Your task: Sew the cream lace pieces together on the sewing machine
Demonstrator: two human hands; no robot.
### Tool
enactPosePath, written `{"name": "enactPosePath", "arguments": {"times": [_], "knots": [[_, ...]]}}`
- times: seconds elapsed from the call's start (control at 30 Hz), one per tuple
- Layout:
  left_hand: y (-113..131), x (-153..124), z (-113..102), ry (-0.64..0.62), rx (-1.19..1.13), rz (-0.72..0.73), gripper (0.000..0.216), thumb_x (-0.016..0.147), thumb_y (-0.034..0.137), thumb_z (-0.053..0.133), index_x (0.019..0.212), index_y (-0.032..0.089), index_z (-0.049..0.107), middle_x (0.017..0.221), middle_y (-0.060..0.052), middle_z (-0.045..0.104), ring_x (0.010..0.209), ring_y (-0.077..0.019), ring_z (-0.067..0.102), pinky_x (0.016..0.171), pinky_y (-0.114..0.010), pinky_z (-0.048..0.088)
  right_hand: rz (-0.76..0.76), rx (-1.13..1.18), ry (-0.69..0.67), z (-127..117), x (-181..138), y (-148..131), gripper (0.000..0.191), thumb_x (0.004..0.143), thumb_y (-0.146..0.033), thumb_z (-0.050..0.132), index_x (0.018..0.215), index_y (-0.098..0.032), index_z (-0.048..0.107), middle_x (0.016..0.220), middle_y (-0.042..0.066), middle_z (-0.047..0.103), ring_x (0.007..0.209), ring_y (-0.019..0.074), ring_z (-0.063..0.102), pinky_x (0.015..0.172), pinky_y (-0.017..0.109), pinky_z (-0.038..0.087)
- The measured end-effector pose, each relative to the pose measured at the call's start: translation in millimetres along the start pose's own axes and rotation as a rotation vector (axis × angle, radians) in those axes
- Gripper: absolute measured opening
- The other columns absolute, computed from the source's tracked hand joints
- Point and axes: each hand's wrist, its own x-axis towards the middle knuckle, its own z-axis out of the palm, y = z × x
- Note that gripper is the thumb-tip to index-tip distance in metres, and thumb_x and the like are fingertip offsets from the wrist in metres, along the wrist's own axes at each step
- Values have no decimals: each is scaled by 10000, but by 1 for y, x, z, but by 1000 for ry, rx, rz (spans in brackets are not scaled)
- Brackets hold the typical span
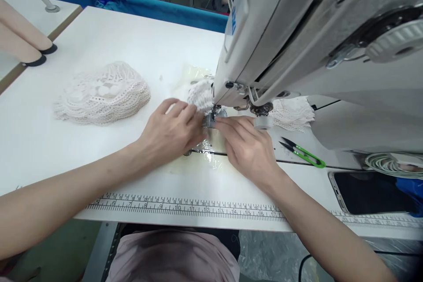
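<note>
A white lace piece lies bunched beside the needle area of a sewing machine. My left hand is closed at its near edge, fingers curled and fingertips partly hidden. On the other side of the presser foot, my right hand rests with fingers stretched toward the foot, the index fingertip close against it. Whether cloth lies under those fingers is hidden. Clear shiny plastic film covers the machine bed between both hands.
Stacked white lace sits at left; more lace lies behind my right hand. Green thread snips, a phone and a cable coil are at right. A printed ruler lines the front edge. Two beige, black-tipped forms project at far left.
</note>
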Motion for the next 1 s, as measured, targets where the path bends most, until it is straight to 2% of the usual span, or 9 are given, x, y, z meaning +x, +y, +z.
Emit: {"name": "enactPosePath", "arguments": {"times": [0.13,0.2,0.23,0.3,0.4,0.47,0.7,0.87,1.0], "knots": [[14,-8,-16,102,-154,477,272,961,327,531,828,164,703,810,-33,708,701,-153,639,637,-300,534,-134,201,-96,2,2,-7,396,917,-46,435,1276,-119,583,1351,99,616,1259,216,558,1051,411,469],[15,-12,-21,218,-193,604,230,951,282,550,792,195,693,776,7,707,671,-121,631,586,-266,508,-253,295,-103,0,2,-8,330,925,-78,458,1197,-145,633,1257,71,681,1208,197,596,1077,410,455],[14,-13,-21,265,-188,576,188,940,256,568,805,204,688,771,18,707,665,-114,629,555,-258,488,-284,332,-81,-1,2,-8,293,920,-75,459,1097,-169,673,1150,46,729,1114,180,646,1062,403,468],[9,-13,-20,253,-137,361,97,918,246,601,876,197,674,802,8,709,679,-122,634,502,-254,441,-293,384,-35,-5,1,-6,290,888,-44,452,880,-209,691,925,-8,765,879,142,691,976,371,516],[1,-10,-15,45,-39,43,197,906,347,605,917,155,647,835,-42,696,680,-167,631,454,-278,373,-274,395,-20,-10,-1,-3,312,826,-11,441,724,-225,643,754,-51,734,687,110,652,806,312,534],[0,-7,-11,-34,0,-8,221,915,360,574,871,152,635,806,-45,679,663,-172,618,452,-284,351,-259,376,-19,-12,-2,-1,311,796,-4,429,686,-222,621,711,-57,716,647,103,630,747,293,513],[2,-8,-12,0,-95,-125,195,953,222,488,832,156,627,715,-10,639,545,-122,541,424,-261,292,-198,373,49,-7,-5,-2,286,781,-9,430,665,-209,598,652,-56,681,599,98,612,671,280,487],[3,-7,-27,69,-536,-277,77,917,202,585,853,188,625,771,41,681,532,-66,551,490,-203,414,297,682,16,-10,-2,-13,288,872,-158,567,1155,-193,608,1070,61,719,585,96,628,520,241,514],[8,-8,-30,132,-599,-215,90,908,149,569,834,185,605,792,23,679,635,-79,621,547,-184,475,456,850,-60,-12,1,-16,225,866,-205,643,1089,-197,612,876,-2,718,541,84,630,530,211,538]]}}
